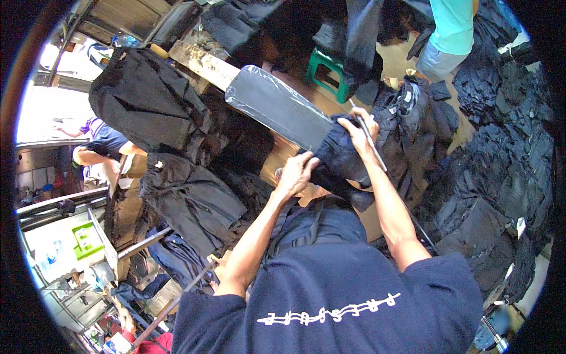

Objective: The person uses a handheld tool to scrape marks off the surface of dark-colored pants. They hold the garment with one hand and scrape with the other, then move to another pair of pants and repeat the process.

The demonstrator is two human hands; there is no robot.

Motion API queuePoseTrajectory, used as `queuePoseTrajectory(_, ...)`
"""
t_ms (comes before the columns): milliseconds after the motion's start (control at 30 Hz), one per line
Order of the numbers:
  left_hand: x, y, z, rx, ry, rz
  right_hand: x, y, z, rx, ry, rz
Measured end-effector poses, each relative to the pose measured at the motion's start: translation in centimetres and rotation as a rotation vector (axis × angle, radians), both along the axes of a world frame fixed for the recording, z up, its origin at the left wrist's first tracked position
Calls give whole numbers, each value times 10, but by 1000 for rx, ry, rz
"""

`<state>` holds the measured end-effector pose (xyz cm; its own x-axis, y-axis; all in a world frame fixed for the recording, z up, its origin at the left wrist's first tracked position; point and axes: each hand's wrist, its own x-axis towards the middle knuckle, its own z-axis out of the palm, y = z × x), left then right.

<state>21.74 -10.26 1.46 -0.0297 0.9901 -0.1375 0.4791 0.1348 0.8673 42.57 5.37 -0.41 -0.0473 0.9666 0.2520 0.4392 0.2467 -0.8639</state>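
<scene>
A long narrow board (277, 106), covered in dark grey and wrapped in clear plastic, juts out in front of me. Over its near end sits a dark garment (335, 141) with a gathered edge. My left hand (298, 173) is closed on the left edge of this garment, fingers pinched at the cloth. At the garment's right side, my right hand (361, 134) grips a thin pen-like tool (378, 154), dark with a pale tip; its exact kind is unclear. The fingers of that hand also touch the cloth.
Black shorts (141, 94) and another dark pair (191, 194) lie to the left. Dark garments (407, 127) hang at right, beside a large heap of dark cloth (483, 171). A green stool (328, 74) stands ahead. Other people are at far right, left and lower left.
</scene>
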Motion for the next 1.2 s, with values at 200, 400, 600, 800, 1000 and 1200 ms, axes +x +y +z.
queuePoseTrajectory(200, -117, 56, 12, 141, 289, 267, -136, 81, 6, 37, 149, 183)
queuePoseTrajectory(400, -261, 113, 12, 17, 280, 519, -192, 127, 12, 189, 210, 112)
queuePoseTrajectory(600, -225, 130, -11, 391, 677, 130, -106, 30, 21, -136, -61, 7)
queuePoseTrajectory(800, -206, 150, -16, 17, 666, 0, -125, -12, -17, -37, -193, -219)
queuePoseTrajectory(1000, -228, 191, 13, -653, -74, -205, -146, 2, -13, -94, -185, -300)
queuePoseTrajectory(1200, -192, 209, 22, -862, -747, -125, -152, 7, -5, -74, -269, -296)
